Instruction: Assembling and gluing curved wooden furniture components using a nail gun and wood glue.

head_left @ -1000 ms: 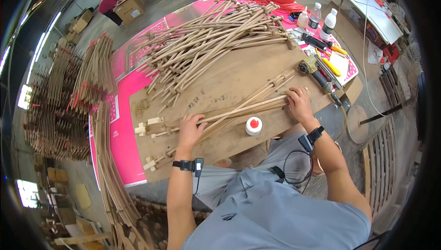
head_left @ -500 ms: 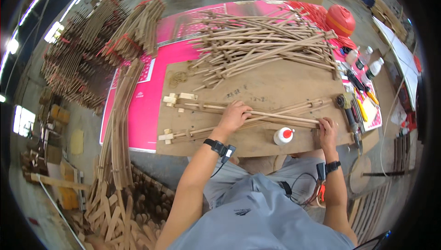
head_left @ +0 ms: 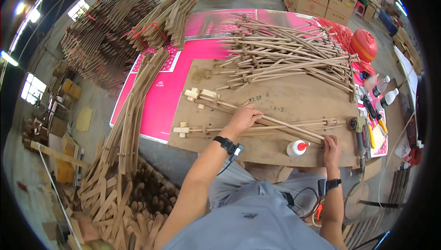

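A thin round wooden rod [head_left: 294, 127] slants over the brown board, held at both ends of a span. My left hand [head_left: 245, 117] is closed around its middle part, and my right hand [head_left: 331, 150] pinches its right end. Beneath it lie flat wooden strips, partly hidden by the rod and my left hand. Nearer to me, a second bundle of strips [head_left: 213, 131] runs across the board and crosses under the rod. Small pale wooden blocks [head_left: 209, 93] sit by the strips' left ends. A white bottle with a red tip [head_left: 295, 149] stands left of my right hand.
A large pile of rod assemblies [head_left: 285, 52] covers the board's far side. A drill [head_left: 359, 133], knives and bottles are at the right edge. Long strips [head_left: 133, 107] lean over the table's left edge, above more wooden pieces [head_left: 108, 199]. A red string ball [head_left: 363, 44] lies far right.
The view has turned and shifted, so the table appears tilted and farther right. Both hands keep their hold on the rod at about the same places.
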Motion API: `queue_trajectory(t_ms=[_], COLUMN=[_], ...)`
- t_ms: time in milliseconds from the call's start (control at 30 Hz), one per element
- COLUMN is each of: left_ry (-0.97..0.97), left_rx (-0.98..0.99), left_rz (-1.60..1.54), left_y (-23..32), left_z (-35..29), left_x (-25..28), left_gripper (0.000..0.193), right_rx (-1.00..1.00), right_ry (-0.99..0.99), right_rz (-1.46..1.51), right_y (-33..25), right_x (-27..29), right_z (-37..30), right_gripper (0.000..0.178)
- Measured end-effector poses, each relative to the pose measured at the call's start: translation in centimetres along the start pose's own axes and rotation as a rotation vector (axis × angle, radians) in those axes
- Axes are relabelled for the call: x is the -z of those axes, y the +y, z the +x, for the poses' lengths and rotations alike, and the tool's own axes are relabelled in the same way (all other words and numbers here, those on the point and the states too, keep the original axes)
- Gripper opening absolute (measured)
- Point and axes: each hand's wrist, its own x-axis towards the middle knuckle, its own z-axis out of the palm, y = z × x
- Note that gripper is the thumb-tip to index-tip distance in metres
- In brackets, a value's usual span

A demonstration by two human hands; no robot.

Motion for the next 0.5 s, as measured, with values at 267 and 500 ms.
queue_trajectory(t_ms=[267,500], left_ry=[0.000,0.000], left_rx=[0.024,0.030], left_rz=[-0.032,-0.022], left_y=[0.19,-0.04], left_z=[-0.38,-0.38], left_x=[0.41,0.90], left_gripper=[0.017,0.017], right_rx=[0.001,-0.006], right_ry=[-0.012,-0.020], right_rz=[0.017,0.015], right_y=[-0.42,-0.16], right_x=[0.03,-0.34], right_z=[0.09,0.13], right_gripper=[0.018,0.020])
